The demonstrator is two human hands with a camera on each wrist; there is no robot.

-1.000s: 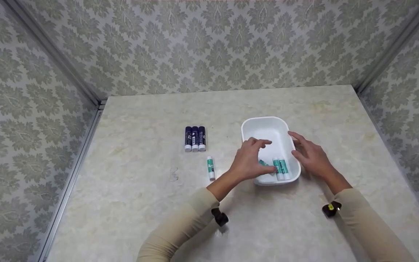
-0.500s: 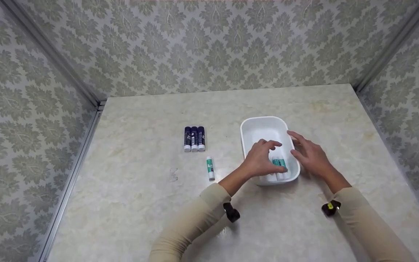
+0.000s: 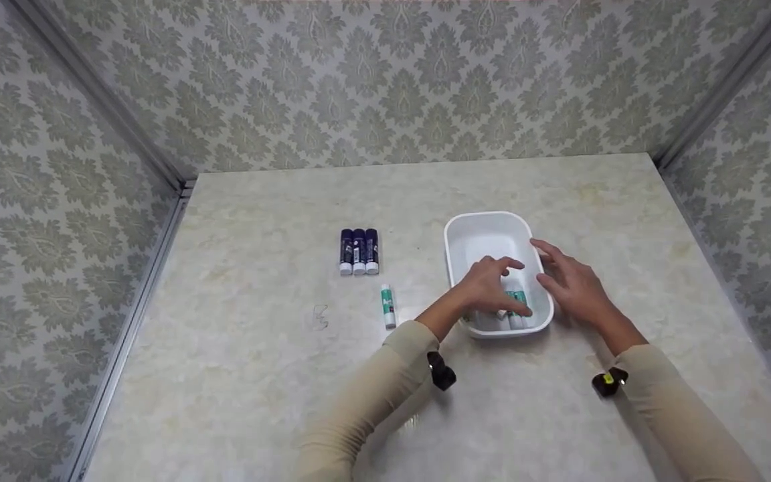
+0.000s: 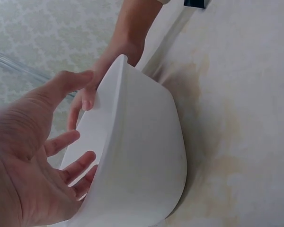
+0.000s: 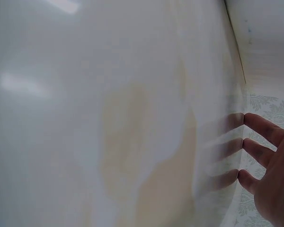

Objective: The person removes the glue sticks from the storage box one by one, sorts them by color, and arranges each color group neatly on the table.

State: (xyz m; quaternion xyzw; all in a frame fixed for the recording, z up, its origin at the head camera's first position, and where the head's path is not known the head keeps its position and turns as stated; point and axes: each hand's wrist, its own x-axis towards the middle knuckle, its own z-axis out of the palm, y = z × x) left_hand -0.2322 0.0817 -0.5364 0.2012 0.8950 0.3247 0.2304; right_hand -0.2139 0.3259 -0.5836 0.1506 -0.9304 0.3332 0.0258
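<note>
My left hand (image 3: 489, 288) reaches over the near side of a white plastic tub (image 3: 489, 215), fingers spread and slightly bent. In the left wrist view the left hand (image 4: 42, 156) shows nothing between thumb and fingers, with some fingertips hidden behind the wall of the tub (image 4: 142, 137). Green-and-white glue sticks (image 3: 517, 296) lie in the tub's near end, partly covered by this hand. At the tub's right side is my right hand (image 3: 576, 284), its fingers loosely bent along the wall. The right wrist view has the right hand's (image 5: 270, 161) fingertips resting on the tabletop.
Left of the tub, a single green-and-white glue stick (image 3: 387, 306) lies on the pale table (image 3: 258, 375). Farther back, three dark blue glue sticks (image 3: 359, 252) with white caps lie side by side. A thin, transparent piece (image 3: 320, 317) is at left. Patterned walls (image 3: 399, 80) enclose the table.
My left hand has moved right and deeper over the tub, covering more of the glue sticks, which have shifted slightly. My right hand stays at the tub's right side.
</note>
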